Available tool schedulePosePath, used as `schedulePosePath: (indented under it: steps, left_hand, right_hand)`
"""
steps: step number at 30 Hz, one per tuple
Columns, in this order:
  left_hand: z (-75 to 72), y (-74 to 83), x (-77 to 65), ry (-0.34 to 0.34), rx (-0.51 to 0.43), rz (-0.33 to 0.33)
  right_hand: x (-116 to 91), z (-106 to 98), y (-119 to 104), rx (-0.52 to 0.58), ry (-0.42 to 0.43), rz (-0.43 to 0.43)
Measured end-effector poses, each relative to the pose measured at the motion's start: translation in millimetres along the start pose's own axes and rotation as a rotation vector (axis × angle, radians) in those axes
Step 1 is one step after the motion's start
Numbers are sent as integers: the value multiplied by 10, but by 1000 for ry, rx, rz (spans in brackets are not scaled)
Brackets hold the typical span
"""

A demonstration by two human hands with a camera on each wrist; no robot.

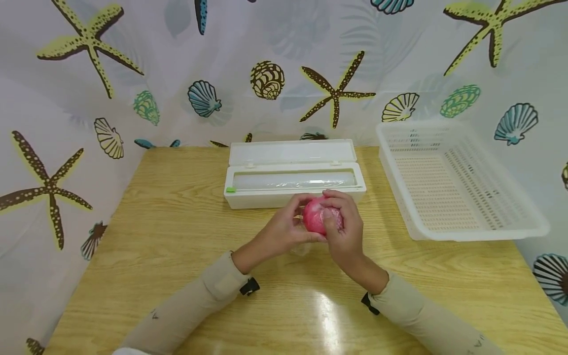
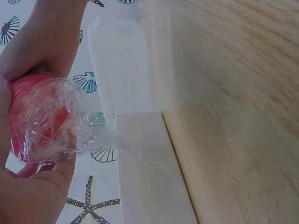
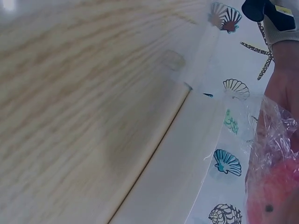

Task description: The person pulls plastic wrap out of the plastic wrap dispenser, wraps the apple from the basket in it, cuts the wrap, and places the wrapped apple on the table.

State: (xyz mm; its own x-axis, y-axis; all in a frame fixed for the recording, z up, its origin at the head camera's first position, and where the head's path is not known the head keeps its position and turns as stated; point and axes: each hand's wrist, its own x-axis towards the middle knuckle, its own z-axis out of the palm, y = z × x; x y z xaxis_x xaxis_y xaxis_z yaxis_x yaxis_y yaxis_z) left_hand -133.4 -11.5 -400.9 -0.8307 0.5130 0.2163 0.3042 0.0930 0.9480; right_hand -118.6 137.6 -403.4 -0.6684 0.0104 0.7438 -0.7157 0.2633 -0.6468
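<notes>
A round red apple (image 1: 313, 217) with crinkled clear cling film (image 2: 81, 119) about it is held up over the table, in front of a white box. My left hand (image 1: 284, 230) grips the apple from the left, fingers and thumb bent round its side. From the right, my right hand (image 1: 348, 236) holds it too, with the thumb pressing on the film-covered face. A loose tail of film trails off the apple in the left wrist view. In the right wrist view, film sticks up over the apple (image 3: 268, 191), and much of the right hand is out of sight.
The white cling film box (image 1: 255, 201) stands behind the hands, lid (image 1: 293, 153) raised, with a film roll (image 1: 295, 180) inside and a green tab at its left end. A white plastic basket (image 1: 483, 235) is at the right. Patterned cloth hangs behind the wooden table (image 1: 177, 222).
</notes>
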Motion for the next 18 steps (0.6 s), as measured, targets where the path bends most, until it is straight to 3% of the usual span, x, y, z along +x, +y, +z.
schedulePosePath:
  steps: [5, 9, 13, 18]
  left_hand:
    - [-50, -6, 8, 1, 71, 11]
    - [-103, -106, 22, -1, 107, 51]
    - [-169, -208, 37, -5, 199, 95]
    - [-235, -226, 49, -36, 297, 168]
  right_hand:
    - [-15, -47, -3, -6, -101, 58]
    - [-19, -83, -5, 18, -186, 89]
    - [-32, -135, -10, 79, -279, 139]
    - [-88, -185, 47, 160, -347, 203]
